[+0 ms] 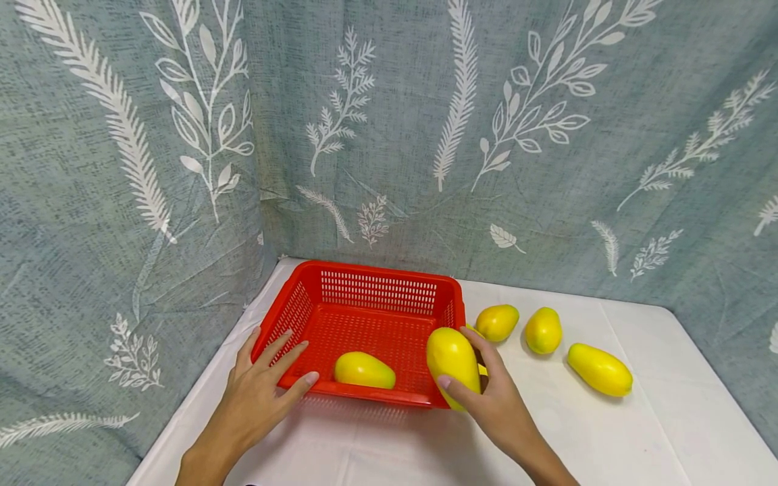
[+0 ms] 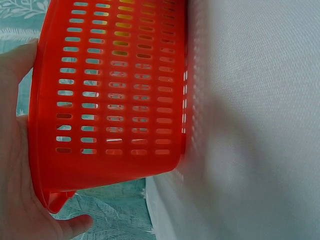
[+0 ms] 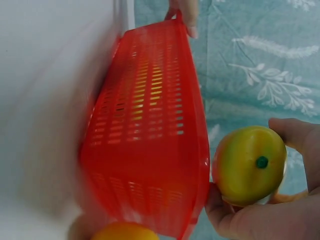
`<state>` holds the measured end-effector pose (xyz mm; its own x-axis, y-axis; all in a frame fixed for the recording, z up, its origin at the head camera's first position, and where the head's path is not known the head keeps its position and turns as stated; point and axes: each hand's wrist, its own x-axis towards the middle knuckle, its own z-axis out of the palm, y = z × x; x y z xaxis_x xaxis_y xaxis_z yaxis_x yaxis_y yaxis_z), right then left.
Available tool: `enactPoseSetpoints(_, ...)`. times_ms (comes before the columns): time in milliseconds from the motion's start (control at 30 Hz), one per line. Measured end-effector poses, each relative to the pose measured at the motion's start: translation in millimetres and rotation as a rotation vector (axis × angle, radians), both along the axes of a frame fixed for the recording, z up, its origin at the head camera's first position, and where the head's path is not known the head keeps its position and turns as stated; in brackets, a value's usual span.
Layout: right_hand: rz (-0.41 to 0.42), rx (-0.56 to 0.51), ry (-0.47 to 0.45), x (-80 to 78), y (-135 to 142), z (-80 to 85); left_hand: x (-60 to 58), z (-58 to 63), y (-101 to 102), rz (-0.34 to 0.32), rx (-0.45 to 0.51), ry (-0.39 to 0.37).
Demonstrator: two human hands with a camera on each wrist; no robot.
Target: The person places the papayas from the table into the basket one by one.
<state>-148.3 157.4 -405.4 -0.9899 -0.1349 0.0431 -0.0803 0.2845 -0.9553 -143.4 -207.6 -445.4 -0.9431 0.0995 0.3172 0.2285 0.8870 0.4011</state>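
Fruit (image 1: 452, 368), yellow, is held between fingers and thumb of the right hand (image 1: 497, 398), just above the rim at the 4 o'clock corner of the red basket (image 1: 377, 320). The left hand (image 1: 258, 388), fingers spread wide, touches the basket at 8 o'clock. Another fruit (image 1: 365, 370) lies inside, towards 6 o'clock. Three loose fruits (image 1: 543, 331) lie on the white table (image 1: 626, 445) around 3 o'clock. A leaf-patterned curtain (image 1: 395, 101) hangs behind at 12.

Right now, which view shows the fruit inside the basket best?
The head view: it looks into the red basket from above, showing most of the yellow fruit. Both wrist views give only yellow glimpses through the basket's slots.
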Motion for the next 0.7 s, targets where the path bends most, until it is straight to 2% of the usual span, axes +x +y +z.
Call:
enactPoseSetpoints(267, 0.009, 0.009, -0.008, -12.6, -14, 0.1, 0.2, 1.6, 1, 0.000, 0.006, -0.008)
enactPoseSetpoints(467, -0.002, 0.058, 0.016, -21.8, -26, 0.3, 0.7, 3.3, 2, 0.004, 0.004, -0.014)
enactPoseSetpoints(700, 0.009, 0.091, -0.004, -29.2, -35, -1.0, 0.6, 5.1, 3, 0.007, 0.004, -0.034)
